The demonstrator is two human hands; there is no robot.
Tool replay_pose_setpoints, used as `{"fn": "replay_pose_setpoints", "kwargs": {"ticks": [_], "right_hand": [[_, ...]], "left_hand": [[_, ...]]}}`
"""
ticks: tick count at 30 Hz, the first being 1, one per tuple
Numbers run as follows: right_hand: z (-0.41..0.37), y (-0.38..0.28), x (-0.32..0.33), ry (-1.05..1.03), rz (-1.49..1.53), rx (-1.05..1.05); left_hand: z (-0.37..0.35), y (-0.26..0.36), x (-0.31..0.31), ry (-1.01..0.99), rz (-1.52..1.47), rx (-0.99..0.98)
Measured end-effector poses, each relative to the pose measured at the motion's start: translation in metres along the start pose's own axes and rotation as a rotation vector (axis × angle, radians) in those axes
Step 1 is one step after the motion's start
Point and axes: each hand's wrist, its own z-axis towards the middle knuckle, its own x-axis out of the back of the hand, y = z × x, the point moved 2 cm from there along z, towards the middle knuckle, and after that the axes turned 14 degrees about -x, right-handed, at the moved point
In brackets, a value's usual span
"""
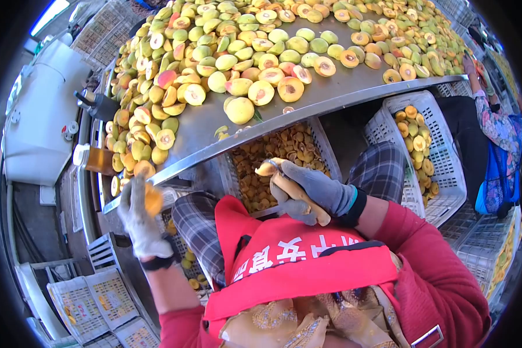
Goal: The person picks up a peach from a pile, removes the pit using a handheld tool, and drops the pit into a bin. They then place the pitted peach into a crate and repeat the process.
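Note:
My left hand [138, 223], in a pale, stained glove, is at the table's left front corner, blurred by motion. An orange peach half [153, 200] lies against its palm side, between thumb and fingers. Close by its fingertips, another peach half [144, 169] rests at the table edge. In front of my apron, my right hand [313, 188], in a grey glove, is closed around a wooden-handled pitting knife [301, 196]. The handle's lower end sticks out below the fingers. Orange flesh [265, 169] shows at the tool's upper end.
Cut peaches [261, 58] are heaped across the metal table [330, 95]. Below its edge, a crate [327, 148] holds peach scraps between my knees. Another crate [446, 156] with peach halves stands to the right, near a person in a floral sleeve [493, 122]. A jar [93, 159] stands at the left.

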Motion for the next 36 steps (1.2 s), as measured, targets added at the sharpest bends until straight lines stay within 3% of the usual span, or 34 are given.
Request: {"fn": "replay_pose_setpoints", "kwargs": {"ticks": [1, 2, 3, 5, 7, 9, 11, 14, 15, 17, 18, 21, 23, 25, 27, 28, 29, 32, 36], "right_hand": [[0.001, -0.001, 0.003, 0.006, -0.007, -0.013], [0.003, -0.002, 0.006, 0.011, -0.014, -0.027], [0.004, -0.003, 0.008, 0.017, -0.022, -0.040], [0.012, 0.001, 0.029, -0.036, -0.198, -0.139], [0.014, -0.003, 0.026, 0.004, -0.225, -0.138], [0.013, -0.004, 0.025, 0.060, -0.254, -0.146], [0.010, -0.004, 0.022, 0.096, -0.213, -0.146], [0.003, -0.001, 0.027, 0.122, -0.157, -0.112], [0.000, 0.000, 0.028, 0.140, -0.151, -0.098], [-0.007, 0.001, 0.029, 0.179, -0.138, -0.069], [-0.012, 0.001, 0.029, 0.220, -0.108, -0.104], [-0.018, 0.001, 0.033, 0.212, -0.099, -0.045], [-0.019, -0.003, 0.031, 0.202, -0.137, 0.031], [-0.017, -0.005, 0.026, 0.217, -0.201, 0.062], [-0.015, -0.013, 0.017, 0.257, -0.309, 0.058], [-0.011, -0.015, 0.015, 0.276, -0.351, 0.069], [-0.008, -0.017, 0.009, 0.287, -0.425, 0.122], [0.002, -0.025, -0.009, 0.309, -0.617, 0.239], [0.006, -0.033, -0.035, 0.456, -0.825, 0.117]], "left_hand": [[0.001, -0.009, 0.024, 0.005, -0.091, 0.289], [0.005, -0.017, 0.045, -0.256, 0.426, 0.310], [0.005, -0.015, 0.053, -0.360, 0.803, 0.237], [0.011, -0.020, 0.055, -0.301, 0.753, 0.130], [0.031, 0.018, 0.011, -0.234, 0.327, 0.063], [0.047, 0.017, -0.043, -0.283, 0.169, -0.076], [0.070, 0.029, -0.104, -0.397, 0.176, -0.222], [0.097, 0.028, -0.187, -0.561, 0.262, -0.286], [0.100, 0.033, -0.204, -0.623, 0.331, -0.363], [0.096, 0.041, -0.227, -0.798, 0.635, -0.325], [0.098, 0.039, -0.229, -0.741, 0.666, -0.410], [0.108, 0.047, -0.217, -0.732, 0.463, -0.124], [0.106, 0.024, -0.204, -0.513, -0.238, 0.047], [0.087, 0.029, -0.179, -0.364, -1.193, 0.328], [0.061, 0.041, -0.156, -0.279, -1.498, 0.350], [0.046, 0.041, -0.149, -0.224, -1.600, 0.460], [0.035, 0.054, -0.141, -0.300, -1.696, 0.436], [0.000, 0.059, -0.130, -0.169, -1.856, 0.674], [-0.018, 0.060, -0.129, -0.055, -1.703, 0.585]]}}
